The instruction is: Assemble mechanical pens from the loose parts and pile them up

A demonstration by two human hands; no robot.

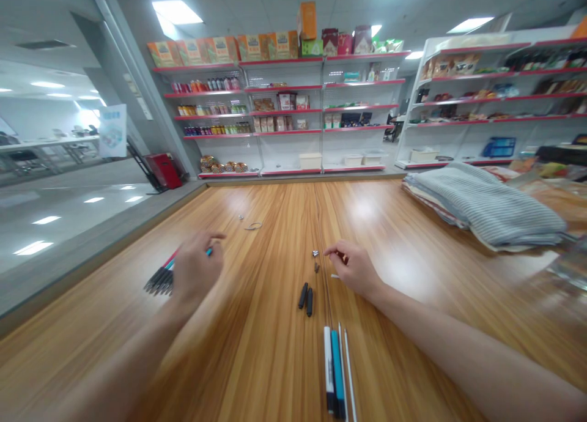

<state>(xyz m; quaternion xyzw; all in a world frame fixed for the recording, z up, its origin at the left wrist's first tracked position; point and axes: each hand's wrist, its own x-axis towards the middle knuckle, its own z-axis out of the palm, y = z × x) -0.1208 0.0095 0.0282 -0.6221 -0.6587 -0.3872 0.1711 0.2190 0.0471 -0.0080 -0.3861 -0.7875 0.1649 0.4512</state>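
Observation:
My left hand [199, 269] is over a row of several pens [159, 280] with black grip ends, lying on the left of the table. Its index finger is stretched out apart from the thumb, and a teal pen end shows between them. My right hand [355, 268] is right of the middle, its fingers curled and thumb drawn in; whatever they pinch is hidden. Near its fingertips lie a small metal piece [315, 252], a small dark piece [316, 268] and a short white piece [335, 276]. Two black pen grips [306, 299] lie closer to me.
In front are a white pen barrel [329, 367], a teal pen barrel [337, 373] and two thin white refills [349, 373]. Farther off lies a pale loop [254, 225]. Folded striped cloths [486, 202] are at the right. Stocked shelves [284, 98] stand beyond the wooden table [257, 348].

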